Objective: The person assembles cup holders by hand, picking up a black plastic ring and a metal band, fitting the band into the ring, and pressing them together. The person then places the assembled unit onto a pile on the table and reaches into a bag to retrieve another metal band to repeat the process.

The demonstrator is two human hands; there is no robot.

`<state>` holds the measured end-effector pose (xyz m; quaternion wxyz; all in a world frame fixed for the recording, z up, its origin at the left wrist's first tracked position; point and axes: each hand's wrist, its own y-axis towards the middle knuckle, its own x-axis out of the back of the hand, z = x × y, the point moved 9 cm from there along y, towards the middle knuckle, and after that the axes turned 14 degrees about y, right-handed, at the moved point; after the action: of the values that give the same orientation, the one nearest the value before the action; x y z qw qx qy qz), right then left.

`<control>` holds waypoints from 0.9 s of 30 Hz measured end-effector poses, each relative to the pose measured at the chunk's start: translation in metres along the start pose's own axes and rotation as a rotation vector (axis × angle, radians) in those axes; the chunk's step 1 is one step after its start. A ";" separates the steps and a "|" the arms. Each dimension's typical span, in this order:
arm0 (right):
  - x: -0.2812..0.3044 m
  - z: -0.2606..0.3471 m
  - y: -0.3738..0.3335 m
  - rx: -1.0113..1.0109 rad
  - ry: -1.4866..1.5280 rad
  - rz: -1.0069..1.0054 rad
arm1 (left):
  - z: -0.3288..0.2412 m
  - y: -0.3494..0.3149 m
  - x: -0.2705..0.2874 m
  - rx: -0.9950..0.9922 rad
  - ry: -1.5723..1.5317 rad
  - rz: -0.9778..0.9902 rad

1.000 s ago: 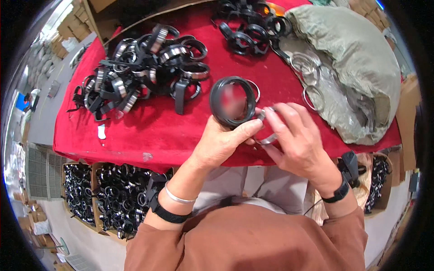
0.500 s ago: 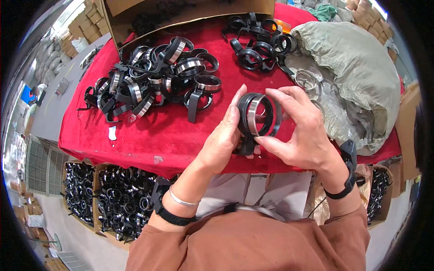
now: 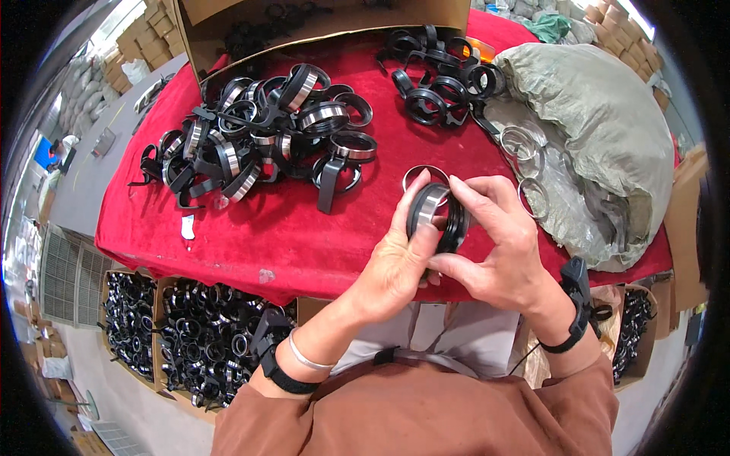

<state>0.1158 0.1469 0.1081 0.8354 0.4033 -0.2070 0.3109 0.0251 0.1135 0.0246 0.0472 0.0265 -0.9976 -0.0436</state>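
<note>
Between both hands, over the front of the red cloth, is a black plastic ring with a shiny metal band [image 3: 428,208], tilted on edge. My left hand [image 3: 386,275] grips its left side, the thumb lying across the near part of the band. On its other side, the thumb and fingers of my right hand [image 3: 508,247] pinch the black rim. Just beyond my left fingertips shows a thin silver ring [image 3: 415,168]; whether it touches them I cannot tell. A heap of black clamp-like rings with metal bands [image 3: 322,116] lies to the left.
Black rings without visible bands [image 3: 423,106] sit at the back right. Beside them a grey-green sack [image 3: 589,121] spills silver rings [image 3: 534,196]. An open cardboard box [image 3: 334,32] stands at the back. Boxes full of ring parts [image 3: 205,334] are below the table's left edge.
The held ring has turned and tilted, and both hands have shifted slightly nearer me. My left thumb now lies across its band. A thin silver ring now shows beyond my left fingertips.
</note>
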 end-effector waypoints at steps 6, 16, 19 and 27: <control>-0.005 -0.078 -0.020 -0.459 0.830 -0.352 | -0.008 -0.007 0.000 -0.190 0.119 -0.124; -0.044 -0.097 -0.002 -0.471 0.677 -0.238 | -0.012 -0.002 0.039 -0.023 0.449 -0.252; -0.020 -0.093 0.010 -0.348 0.389 -0.268 | -0.069 0.018 0.128 -0.234 1.033 -0.626; 0.009 -0.159 0.079 -0.212 -0.193 -0.353 | -0.102 0.100 0.264 0.057 1.790 -0.696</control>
<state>0.0833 0.3152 0.0629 0.8908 0.3712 -0.2438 0.0965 -0.2327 0.1891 0.1592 0.7752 0.3459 -0.5286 0.0055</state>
